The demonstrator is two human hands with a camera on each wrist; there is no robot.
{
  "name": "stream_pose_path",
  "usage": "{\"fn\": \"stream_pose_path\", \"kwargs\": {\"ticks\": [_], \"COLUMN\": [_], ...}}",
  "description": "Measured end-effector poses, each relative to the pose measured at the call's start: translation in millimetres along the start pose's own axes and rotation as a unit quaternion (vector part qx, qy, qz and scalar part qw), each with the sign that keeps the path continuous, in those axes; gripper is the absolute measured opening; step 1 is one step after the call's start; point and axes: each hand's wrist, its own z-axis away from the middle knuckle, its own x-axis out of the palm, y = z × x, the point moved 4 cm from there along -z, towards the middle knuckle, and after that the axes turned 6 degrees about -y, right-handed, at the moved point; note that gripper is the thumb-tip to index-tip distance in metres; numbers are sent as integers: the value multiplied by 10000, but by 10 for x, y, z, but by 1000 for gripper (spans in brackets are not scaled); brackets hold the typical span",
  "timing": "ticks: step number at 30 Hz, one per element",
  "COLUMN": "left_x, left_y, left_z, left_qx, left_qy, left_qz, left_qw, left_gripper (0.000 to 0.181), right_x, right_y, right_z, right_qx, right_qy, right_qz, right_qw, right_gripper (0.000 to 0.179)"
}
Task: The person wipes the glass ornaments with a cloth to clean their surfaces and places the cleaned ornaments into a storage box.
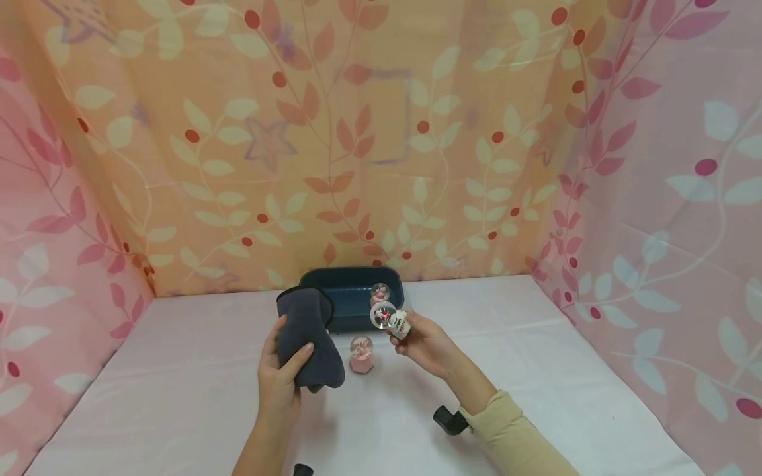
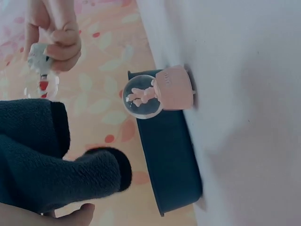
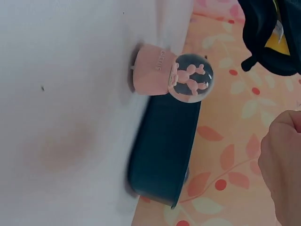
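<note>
My left hand (image 1: pixel 280 377) grips a folded dark grey fleece cloth (image 1: pixel 308 340) with black edging, the thumb lying across its front. In my right hand (image 1: pixel 431 344), a small snow globe (image 1: pixel 383 316) with a white patterned base and a red figure inside is pinched by the base, its dome pointing left. Between the hands, a pink snow globe (image 1: pixel 361 355) stands upright on the table; the left wrist view shows pink figures in its dome (image 2: pixel 142 96). Another pink snow globe (image 1: pixel 380 293) is in the dark blue tray (image 1: pixel 351 270), partly hidden by the held globe.
The tray stands at the back of the white-covered table (image 1: pixel 178 370), close to a yellow floral curtain (image 1: pixel 333 165). Pink floral curtains (image 1: pixel 673 231) hang on both sides. A black fixture (image 1: pixel 450 420) shows by my right wrist, another (image 1: pixel 302 470) at the bottom edge.
</note>
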Motion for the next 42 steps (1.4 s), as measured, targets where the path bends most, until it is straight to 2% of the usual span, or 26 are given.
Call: {"fn": "stream_pose_path", "kwargs": {"ticks": [5,14,17,20,24,29,35,39,42], "left_x": [77,226,266,313,362,362,375,345,295], "left_y": [-39,-189,-232,-261,-292,-307,-306,-299,-288], "left_z": [20,41,35,29,16,6,23,5,-25], "left_qx": [66,-99,-132,-55,39,138,615,740,641], "left_qy": [-214,-635,-871,-1237,-1524,-1224,-619,-57,291], "left_qz": [-51,-812,-1409,-2085,-2577,-2917,-3133,-2950,-2698], "left_qw": [9997,9946,9861,9701,9541,9486,9456,9526,9603], "left_gripper": [61,64,65,66,69,69,57,51,50], "right_x": [61,242,294,354,416,477,505,507,496], "right_y": [16,85,117,144,168,203,207,194,199], "right_z": [-12,-54,-66,-64,-66,-101,-120,-107,-92], "right_qx": [-68,116,201,311,437,649,606,512,401], "right_qy": [27,9,-29,-125,-65,-16,-188,-324,-455], "right_qz": [459,1069,1234,1486,1845,2237,2439,2554,2552], "right_qw": [9989,9942,9921,9883,9818,9725,9677,9649,9650], "right_gripper": [25,39,43,49,51,51,48,44,42]}}
